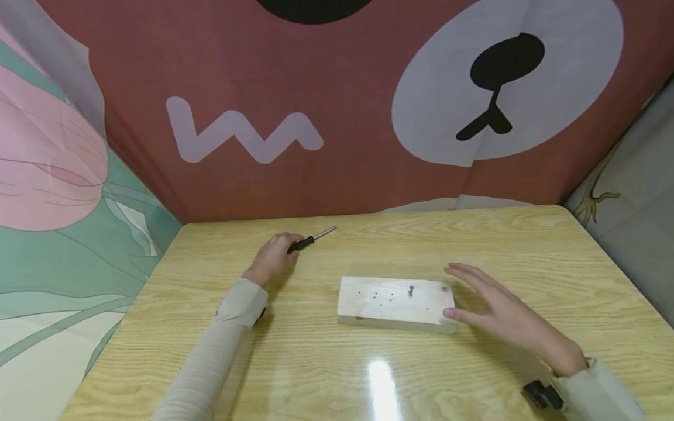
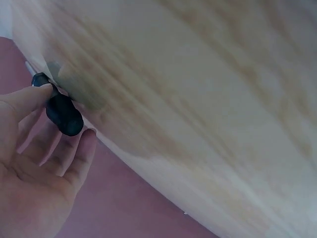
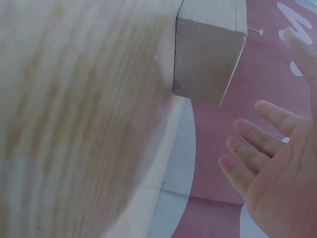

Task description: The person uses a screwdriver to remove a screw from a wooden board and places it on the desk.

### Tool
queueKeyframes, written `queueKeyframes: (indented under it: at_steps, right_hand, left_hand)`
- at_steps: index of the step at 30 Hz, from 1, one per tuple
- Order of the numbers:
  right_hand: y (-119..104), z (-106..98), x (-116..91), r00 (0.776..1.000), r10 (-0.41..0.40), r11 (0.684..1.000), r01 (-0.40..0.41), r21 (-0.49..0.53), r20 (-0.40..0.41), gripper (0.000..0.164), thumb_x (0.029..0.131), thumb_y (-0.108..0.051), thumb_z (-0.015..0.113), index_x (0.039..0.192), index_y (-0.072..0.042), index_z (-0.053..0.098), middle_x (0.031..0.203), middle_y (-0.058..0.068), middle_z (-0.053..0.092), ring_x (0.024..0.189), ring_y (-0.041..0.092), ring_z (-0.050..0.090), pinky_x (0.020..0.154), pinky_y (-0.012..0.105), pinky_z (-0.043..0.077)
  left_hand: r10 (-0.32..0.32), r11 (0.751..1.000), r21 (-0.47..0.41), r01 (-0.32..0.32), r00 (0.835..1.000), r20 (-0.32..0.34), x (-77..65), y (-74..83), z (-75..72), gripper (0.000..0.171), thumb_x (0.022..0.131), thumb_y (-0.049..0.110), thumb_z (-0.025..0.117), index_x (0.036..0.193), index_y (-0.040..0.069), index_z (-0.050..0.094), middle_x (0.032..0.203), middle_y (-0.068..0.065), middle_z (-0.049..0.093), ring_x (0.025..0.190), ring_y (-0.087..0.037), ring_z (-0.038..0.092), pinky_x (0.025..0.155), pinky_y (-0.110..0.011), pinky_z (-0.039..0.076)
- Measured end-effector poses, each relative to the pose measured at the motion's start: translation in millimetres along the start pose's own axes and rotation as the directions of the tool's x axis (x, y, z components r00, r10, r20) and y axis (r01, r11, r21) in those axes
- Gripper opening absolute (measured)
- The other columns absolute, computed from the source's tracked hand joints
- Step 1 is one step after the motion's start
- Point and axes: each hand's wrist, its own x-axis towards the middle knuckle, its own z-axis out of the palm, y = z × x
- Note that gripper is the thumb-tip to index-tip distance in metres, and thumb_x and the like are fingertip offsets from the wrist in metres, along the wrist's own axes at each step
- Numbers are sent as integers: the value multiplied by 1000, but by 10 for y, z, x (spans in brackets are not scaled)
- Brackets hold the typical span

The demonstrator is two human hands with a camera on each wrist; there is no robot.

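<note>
My left hand (image 1: pixel 272 257) pinches the black handle of a screwdriver (image 1: pixel 302 244) between thumb and fingers at the back left of the table. The metal shaft points away to the right. In the left wrist view the thumb lies on the handle of the screwdriver (image 2: pixel 63 111), close over the tabletop. A pale wooden block (image 1: pixel 389 313) lies flat at the middle, with several small holes in its top. One screw (image 1: pixel 411 290) stands up from it. My right hand (image 1: pixel 497 307) is held at the block's right end, fingers spread and holding nothing; the thumb tip overlaps the block's corner.
The wood-grain table (image 1: pixel 310 362) reaches back to a red printed cloth (image 1: pixel 253 187) hanging behind it. Another printed cloth (image 1: pixel 52 263) hangs along the left side, and a grey one (image 1: pixel 637 204) along the right.
</note>
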Motion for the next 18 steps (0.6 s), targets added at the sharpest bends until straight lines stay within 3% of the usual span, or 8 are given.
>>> queueKeyframes:
  at_steps: [9,18]
  right_hand:
    - [0,77,-21,999,-4,1000,4,-7,47,72,91,-46,70,148,-11,44,154,19,39,139,47,39,100,75,39]
    - [-28,87,-23,996,-33,999,33,-5,79,71,90,-46,70,145,-7,47,150,16,47,136,43,44,100,67,45]
  left_hand:
    - [-64,998,14,64,998,1,2,-4,-14,36,92,7,68,127,4,65,124,-18,68,111,-34,66,95,-49,56]
    - [-71,997,-20,71,997,-3,17,-19,-3,33,91,7,68,124,4,67,118,-17,70,98,-28,67,87,-46,57]
